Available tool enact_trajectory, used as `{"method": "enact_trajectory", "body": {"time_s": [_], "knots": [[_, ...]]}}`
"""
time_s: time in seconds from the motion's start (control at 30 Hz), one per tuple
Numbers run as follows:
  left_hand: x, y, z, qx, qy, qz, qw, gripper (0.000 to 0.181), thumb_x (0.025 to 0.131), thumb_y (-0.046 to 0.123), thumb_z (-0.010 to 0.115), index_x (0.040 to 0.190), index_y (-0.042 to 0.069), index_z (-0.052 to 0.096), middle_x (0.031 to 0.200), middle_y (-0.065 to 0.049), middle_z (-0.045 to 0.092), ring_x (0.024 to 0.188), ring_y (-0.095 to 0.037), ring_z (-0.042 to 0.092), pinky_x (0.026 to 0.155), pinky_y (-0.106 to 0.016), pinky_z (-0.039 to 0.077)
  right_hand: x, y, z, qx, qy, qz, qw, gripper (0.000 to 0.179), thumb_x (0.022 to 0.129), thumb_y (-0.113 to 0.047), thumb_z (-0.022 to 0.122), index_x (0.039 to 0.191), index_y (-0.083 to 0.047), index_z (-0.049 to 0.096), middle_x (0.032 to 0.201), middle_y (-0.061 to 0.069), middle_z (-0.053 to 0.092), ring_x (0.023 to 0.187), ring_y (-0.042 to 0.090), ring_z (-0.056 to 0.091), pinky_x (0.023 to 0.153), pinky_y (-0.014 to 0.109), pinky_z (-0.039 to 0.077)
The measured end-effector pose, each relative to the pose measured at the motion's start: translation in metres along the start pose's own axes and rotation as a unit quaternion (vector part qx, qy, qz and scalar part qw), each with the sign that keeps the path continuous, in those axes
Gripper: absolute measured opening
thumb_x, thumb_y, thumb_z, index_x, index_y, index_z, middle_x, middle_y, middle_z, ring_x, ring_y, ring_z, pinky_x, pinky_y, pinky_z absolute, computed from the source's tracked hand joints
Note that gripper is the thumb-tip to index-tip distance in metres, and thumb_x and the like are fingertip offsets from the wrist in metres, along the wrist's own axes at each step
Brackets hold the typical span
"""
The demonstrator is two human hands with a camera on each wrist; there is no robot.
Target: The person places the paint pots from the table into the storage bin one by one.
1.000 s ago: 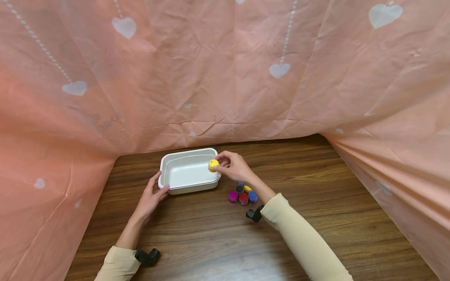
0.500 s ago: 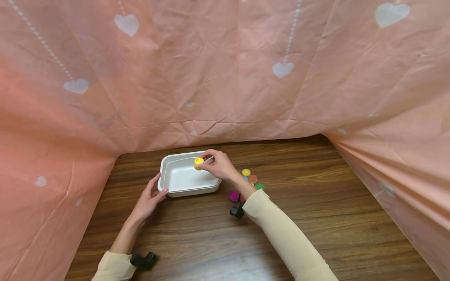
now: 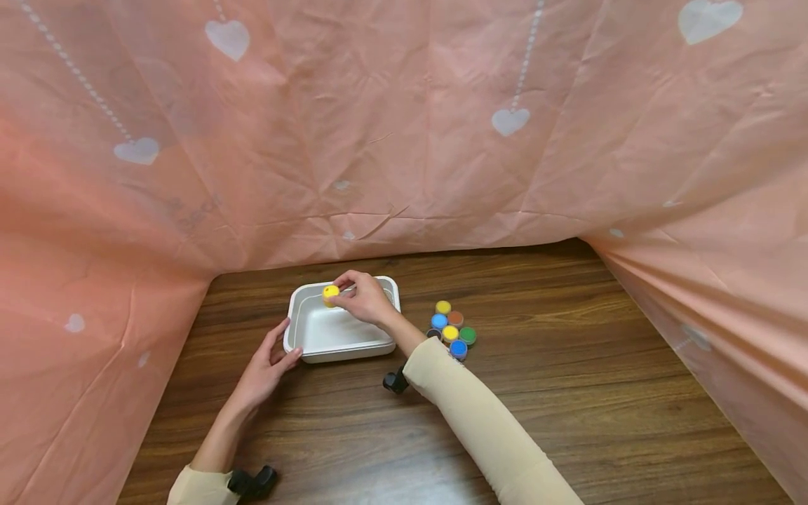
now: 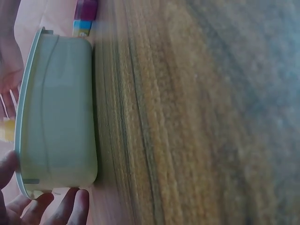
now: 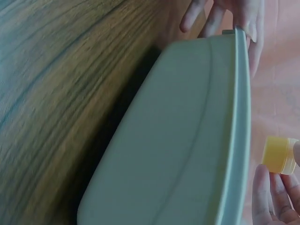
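Note:
A white plastic tub (image 3: 337,335) stands on the table in the head view. My left hand (image 3: 265,368) grips its left end, thumb at the rim and fingers against the end wall, as the left wrist view shows on the tub (image 4: 65,108). Over the tub's left part, my right hand (image 3: 366,300) pinches a small yellow paint pot (image 3: 330,296) between thumb and fingers. In the right wrist view the yellow paint pot (image 5: 275,154) is held above rim level, apart from the tub.
Several small paint pots (image 3: 450,334) in blue, yellow, brown, green and black cluster right of the tub on the wooden table (image 3: 600,379). My right forearm partly covers the cluster. A pink curtain (image 3: 404,140) with white hearts hangs behind and at both sides.
My right hand has carried the yellow paint pot leftward from the tub's right edge to above its left part. The left hand stays on the tub. More of the paint pots are uncovered.

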State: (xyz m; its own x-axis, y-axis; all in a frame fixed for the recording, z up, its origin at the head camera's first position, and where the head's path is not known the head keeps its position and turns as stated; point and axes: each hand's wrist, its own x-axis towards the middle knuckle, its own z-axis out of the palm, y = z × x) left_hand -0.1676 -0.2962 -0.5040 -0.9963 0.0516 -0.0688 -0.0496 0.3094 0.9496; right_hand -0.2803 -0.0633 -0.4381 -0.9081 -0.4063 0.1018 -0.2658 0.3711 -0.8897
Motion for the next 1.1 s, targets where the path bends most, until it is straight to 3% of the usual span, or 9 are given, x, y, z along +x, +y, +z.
{"method": "enact_trajectory", "body": {"time_s": [0.23, 0.37, 0.67, 0.9, 1.1], "knots": [[-0.005, 0.001, 0.003, 0.004, -0.005, -0.002, 1.0000, 0.073, 0.105, 0.018, 0.062, 0.165, 0.011, 0.021, 0.162, -0.025, 0.031, 0.128, -0.031, 0.058, 0.098, -0.027, 0.054, 0.004, 0.000, 0.017, 0.020, -0.005, 0.019, 0.9996, 0.028, 0.090, -0.013, 0.082, 0.114, -0.003, 0.072, 0.111, 0.012, 0.073, 0.086, 0.018, 0.074, 0.067, 0.019, 0.054], [-0.007, 0.002, 0.005, 0.009, -0.005, 0.000, 0.9999, 0.073, 0.105, 0.018, 0.062, 0.165, 0.012, 0.022, 0.161, -0.025, 0.033, 0.131, -0.037, 0.056, 0.094, -0.019, 0.052, 0.005, 0.001, 0.025, 0.002, -0.004, 0.022, 0.9997, 0.027, 0.089, -0.013, 0.083, 0.112, -0.003, 0.073, 0.109, 0.011, 0.074, 0.083, 0.015, 0.072, 0.068, 0.018, 0.053], [-0.011, 0.006, 0.010, 0.021, -0.009, -0.003, 0.9997, 0.072, 0.105, 0.019, 0.063, 0.165, 0.013, 0.023, 0.159, -0.025, 0.037, 0.128, -0.038, 0.060, 0.088, -0.014, 0.050, 0.007, 0.005, 0.038, -0.047, 0.002, 0.016, 0.9988, 0.026, 0.085, -0.016, 0.087, 0.108, -0.007, 0.077, 0.103, 0.006, 0.077, 0.080, 0.010, 0.071, 0.070, 0.017, 0.052], [-0.012, 0.009, 0.012, 0.017, -0.011, -0.010, 0.9998, 0.072, 0.105, 0.018, 0.063, 0.165, 0.012, 0.024, 0.161, -0.025, 0.035, 0.131, -0.041, 0.058, 0.088, -0.014, 0.050, 0.009, 0.011, 0.043, -0.092, 0.004, 0.008, 0.9957, 0.027, 0.083, -0.019, 0.089, 0.106, -0.009, 0.079, 0.100, 0.003, 0.079, 0.093, 0.015, 0.072, 0.079, 0.020, 0.049], [-0.013, 0.010, 0.014, 0.017, -0.008, -0.004, 0.9998, 0.071, 0.105, 0.015, 0.063, 0.164, 0.011, 0.024, 0.161, -0.026, 0.035, 0.130, -0.042, 0.058, 0.089, -0.015, 0.050, 0.010, 0.020, 0.046, -0.132, 0.002, 0.002, 0.9913, 0.025, 0.083, -0.021, 0.089, 0.103, -0.009, 0.080, 0.097, 0.002, 0.080, 0.093, 0.016, 0.073, 0.083, 0.023, 0.049]]}}
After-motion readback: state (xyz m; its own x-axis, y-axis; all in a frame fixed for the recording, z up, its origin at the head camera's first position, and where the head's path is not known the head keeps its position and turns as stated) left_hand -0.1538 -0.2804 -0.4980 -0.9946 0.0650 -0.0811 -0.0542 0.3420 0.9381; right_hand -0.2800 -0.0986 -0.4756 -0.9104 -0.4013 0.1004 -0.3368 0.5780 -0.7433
